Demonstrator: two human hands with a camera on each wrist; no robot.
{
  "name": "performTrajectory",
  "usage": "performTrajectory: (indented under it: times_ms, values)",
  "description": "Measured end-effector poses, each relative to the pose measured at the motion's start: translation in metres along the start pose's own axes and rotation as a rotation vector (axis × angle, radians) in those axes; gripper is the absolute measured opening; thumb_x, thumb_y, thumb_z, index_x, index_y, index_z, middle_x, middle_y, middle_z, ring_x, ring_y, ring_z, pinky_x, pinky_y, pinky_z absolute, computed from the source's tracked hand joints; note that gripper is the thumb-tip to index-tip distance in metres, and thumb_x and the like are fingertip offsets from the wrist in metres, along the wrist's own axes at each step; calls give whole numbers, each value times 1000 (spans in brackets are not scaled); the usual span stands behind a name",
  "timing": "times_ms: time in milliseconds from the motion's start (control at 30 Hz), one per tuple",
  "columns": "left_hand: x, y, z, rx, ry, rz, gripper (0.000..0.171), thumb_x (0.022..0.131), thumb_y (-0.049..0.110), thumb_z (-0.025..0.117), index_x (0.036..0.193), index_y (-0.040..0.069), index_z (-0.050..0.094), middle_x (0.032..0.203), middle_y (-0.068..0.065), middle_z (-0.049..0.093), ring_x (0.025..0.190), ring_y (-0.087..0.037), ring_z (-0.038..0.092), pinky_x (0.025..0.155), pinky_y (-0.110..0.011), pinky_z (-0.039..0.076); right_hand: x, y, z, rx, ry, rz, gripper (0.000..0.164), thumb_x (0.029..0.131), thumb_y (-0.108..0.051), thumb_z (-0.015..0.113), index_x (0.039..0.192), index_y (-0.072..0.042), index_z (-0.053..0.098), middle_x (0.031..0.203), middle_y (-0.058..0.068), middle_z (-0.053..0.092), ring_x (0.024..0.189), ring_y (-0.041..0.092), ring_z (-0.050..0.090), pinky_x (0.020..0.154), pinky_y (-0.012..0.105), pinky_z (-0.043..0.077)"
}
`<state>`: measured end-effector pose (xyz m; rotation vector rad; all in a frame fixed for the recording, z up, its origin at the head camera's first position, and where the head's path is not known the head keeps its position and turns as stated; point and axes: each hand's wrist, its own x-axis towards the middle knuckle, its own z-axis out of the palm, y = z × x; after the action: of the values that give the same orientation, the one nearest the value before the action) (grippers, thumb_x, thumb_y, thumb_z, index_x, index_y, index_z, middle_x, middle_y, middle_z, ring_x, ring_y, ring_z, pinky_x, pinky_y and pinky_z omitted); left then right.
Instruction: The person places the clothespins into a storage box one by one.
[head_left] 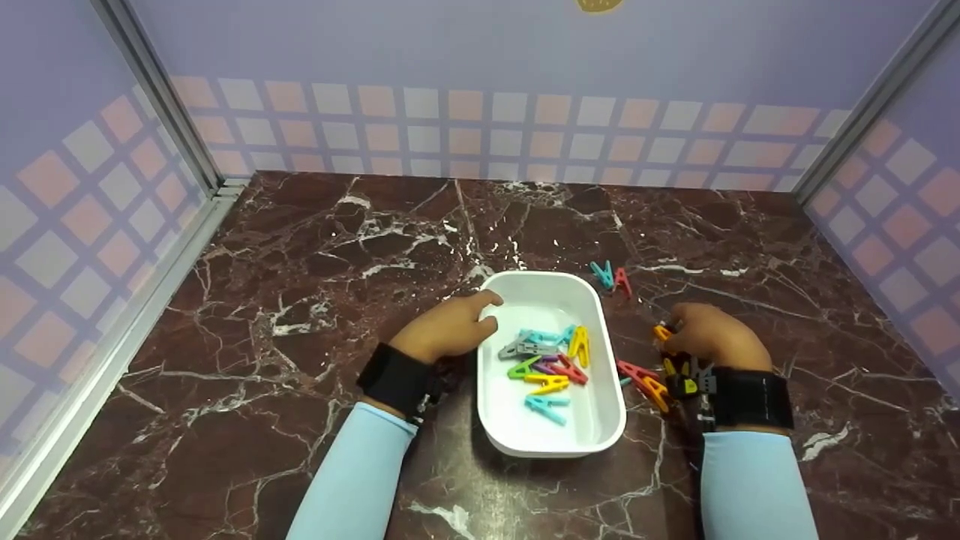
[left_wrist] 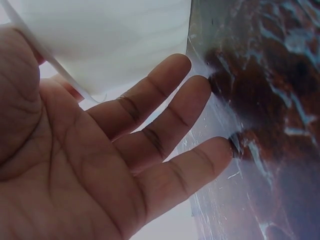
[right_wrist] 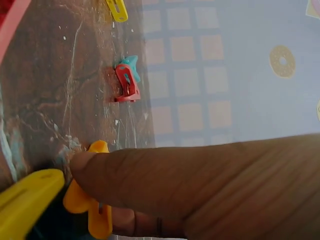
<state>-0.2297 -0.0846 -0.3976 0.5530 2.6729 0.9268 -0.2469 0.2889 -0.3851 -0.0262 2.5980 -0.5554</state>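
Note:
A white plastic tub [head_left: 592,420] stands on the dark marble-patterned table. My left hand [head_left: 446,328] holds its left rim, with thumb and index finger over the inside. In the left wrist view the other fingers [left_wrist: 175,165] stretch out along the tub's outer wall. Inside lie several clothespins: light blue [head_left: 547,409], yellow [head_left: 579,345], green [head_left: 523,367], red [head_left: 571,369] and grey [head_left: 528,348]. To the right of the tub, my right hand [head_left: 720,337] pinches an orange clothespin [right_wrist: 77,197] between thumb and fingers.
A red clothespin [head_left: 636,371] and an orange one [head_left: 656,391] lie right beside the tub. Near my right wrist is a yellow clothespin [head_left: 684,386]. Farther back sit a blue clothespin [head_left: 603,274] and a red one [head_left: 622,281]. Tiled-pattern panels [head_left: 450,124] enclose the table.

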Motion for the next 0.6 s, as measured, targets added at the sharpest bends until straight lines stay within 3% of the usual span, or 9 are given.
performTrajectory:
  times_ms: [300,600]
  values:
    - [0,0,0,8,-2,-2,48,100,26,45,145,12,47,133,-12,60,106,-24,57,97,-40,44,2,-3,2,29,-14,-29,24,87,-15,65,104,2,62,92,15,63,73,26,63,59,38,55]
    - [0,0,0,-2,-5,-3,48,100,25,45,146,12,46,125,-11,62,97,-25,56,90,-39,43,4,-6,5,35,21,-56,26,82,-14,70,102,-1,61,87,12,62,71,24,61,58,36,53]
